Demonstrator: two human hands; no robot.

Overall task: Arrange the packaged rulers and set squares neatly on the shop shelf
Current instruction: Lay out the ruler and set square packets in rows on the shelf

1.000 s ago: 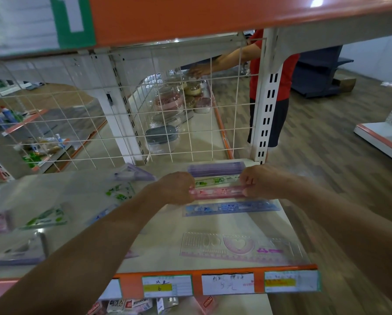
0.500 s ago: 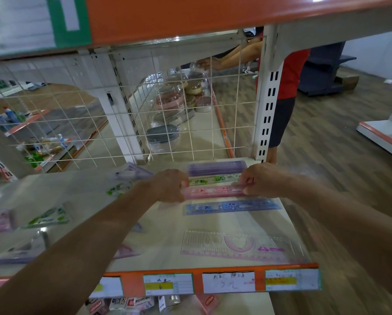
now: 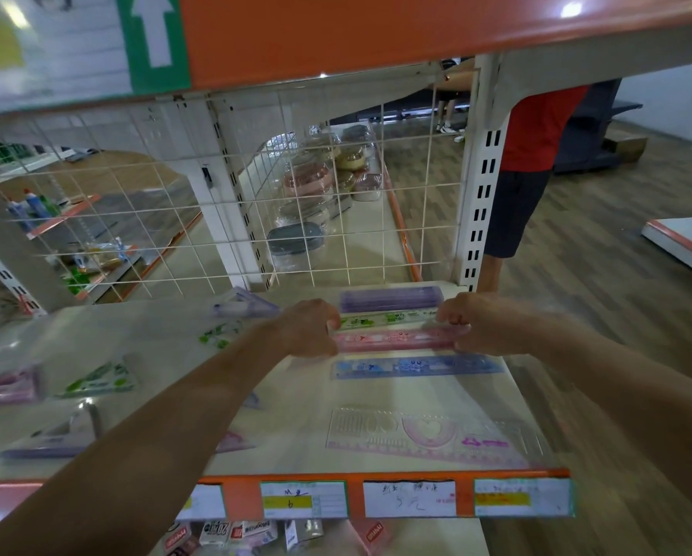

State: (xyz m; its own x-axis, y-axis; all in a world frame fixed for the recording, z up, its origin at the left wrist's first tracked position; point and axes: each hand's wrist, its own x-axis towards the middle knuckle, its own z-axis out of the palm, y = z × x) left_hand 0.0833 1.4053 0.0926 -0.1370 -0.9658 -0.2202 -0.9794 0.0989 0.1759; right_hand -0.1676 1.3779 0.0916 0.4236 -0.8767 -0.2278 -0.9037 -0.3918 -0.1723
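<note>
A pink packaged ruler (image 3: 394, 341) lies crosswise on the cream shelf (image 3: 296, 399). My left hand (image 3: 310, 329) grips its left end and my right hand (image 3: 470, 321) pinches its right end. Behind it lie a green-printed ruler (image 3: 388, 319) and a purple ruler (image 3: 391, 299). In front of it are a blue ruler (image 3: 416, 366) and a clear pink stencil set (image 3: 428, 435). Set squares in packets, such as a purple set square (image 3: 244, 307) and a green packet (image 3: 99, 381), lie scattered on the left part of the shelf.
A white wire grid (image 3: 256, 202) backs the shelf, with a slotted upright (image 3: 481, 194) at right. An orange shelf edge (image 3: 376, 30) hangs overhead. Price labels (image 3: 408, 498) line the front rail. A person in a red shirt (image 3: 537, 130) stands beyond the upright.
Both hands keep hold of the pink ruler's ends, almost in the same spot. The person in red behind the shelf has shifted and their arm has left the grid area.
</note>
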